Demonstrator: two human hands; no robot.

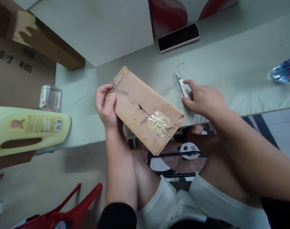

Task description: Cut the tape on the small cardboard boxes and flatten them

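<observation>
My left hand point(106, 106) grips a flat brown cardboard box point(135, 119) by its left edge, thumb on top, and holds it tilted over the table's front edge. A ragged seam with exposed corrugation runs along the box. Crumpled clear tape covers the seam's lower right end. Right of the box, my right hand point(203, 97) has its thumb and index finger at a slim white utility knife point(182, 85) on the table. The knife's narrow tip points away from me; its near end is partly hidden by my fingers.
A phone-like black-screened device point(179, 37) lies at the back. A plastic bottle point(284, 70) is at right. On the left are a clear container point(51, 98), a yellow jug point(63, 122) and a large carton point(13, 79). A red chair point(73, 210) stands lower left.
</observation>
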